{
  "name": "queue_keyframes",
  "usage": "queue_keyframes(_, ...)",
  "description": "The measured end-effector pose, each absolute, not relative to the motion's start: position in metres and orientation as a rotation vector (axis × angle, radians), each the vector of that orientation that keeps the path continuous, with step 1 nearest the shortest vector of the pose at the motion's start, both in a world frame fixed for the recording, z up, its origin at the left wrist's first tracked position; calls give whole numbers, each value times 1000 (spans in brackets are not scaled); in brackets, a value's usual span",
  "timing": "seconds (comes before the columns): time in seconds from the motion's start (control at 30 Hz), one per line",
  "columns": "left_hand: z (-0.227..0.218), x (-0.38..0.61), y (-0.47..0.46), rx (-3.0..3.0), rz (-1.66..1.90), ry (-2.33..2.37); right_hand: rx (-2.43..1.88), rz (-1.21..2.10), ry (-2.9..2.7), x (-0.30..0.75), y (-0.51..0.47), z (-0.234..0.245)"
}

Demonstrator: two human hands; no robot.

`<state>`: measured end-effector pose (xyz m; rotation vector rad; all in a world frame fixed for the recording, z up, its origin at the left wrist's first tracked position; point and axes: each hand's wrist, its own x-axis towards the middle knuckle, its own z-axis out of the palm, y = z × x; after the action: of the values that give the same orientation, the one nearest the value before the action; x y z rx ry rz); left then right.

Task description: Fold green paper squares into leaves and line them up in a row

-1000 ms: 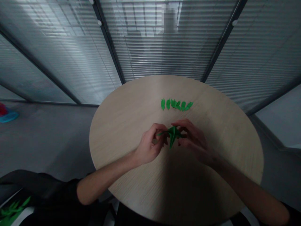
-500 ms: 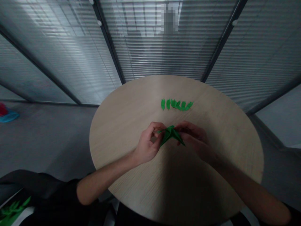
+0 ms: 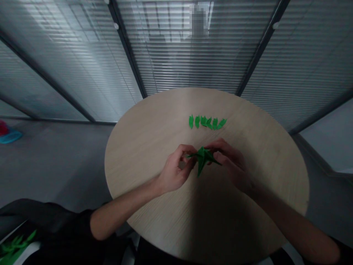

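Over the middle of the round table (image 3: 143,147), a green star-shaped folded piece (image 3: 203,156) with pointed arms is held between both hands; it looks like folded paper. My left hand (image 3: 178,169) pinches it at the left side with thumb and fingers. From the other side, my right hand (image 3: 230,162) grips its right part, the fingers behind and the thumb in front. One point hangs down toward me and another sticks out to the right. Farther back lies a row of several small green leaf-like pieces (image 3: 203,121), apart from the hands.
Behind the table stand glass panels with blinds (image 3: 190,66), which show reflections. At the lower left, an open container (image 3: 30,250) holds more green pieces. A red and blue thing (image 3: 9,136) lies on the floor at the far left.
The green star-shaped piece has turned in the hands, so one point now faces down toward me. My fingers have shifted slightly on it. The row of small pieces stays put.
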<state>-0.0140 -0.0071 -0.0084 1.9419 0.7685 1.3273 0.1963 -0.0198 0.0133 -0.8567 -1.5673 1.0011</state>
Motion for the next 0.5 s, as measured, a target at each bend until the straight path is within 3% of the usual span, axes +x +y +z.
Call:
queue_keyframes(0.23, -7, -14, -8, 1947, 1310, 781, -824, 673, -1862, 203, -24, 11)
queue_keyframes(0.5, -10, -15, -8, 1963, 1331, 772, -801, 843, -1739, 196, -20, 12)
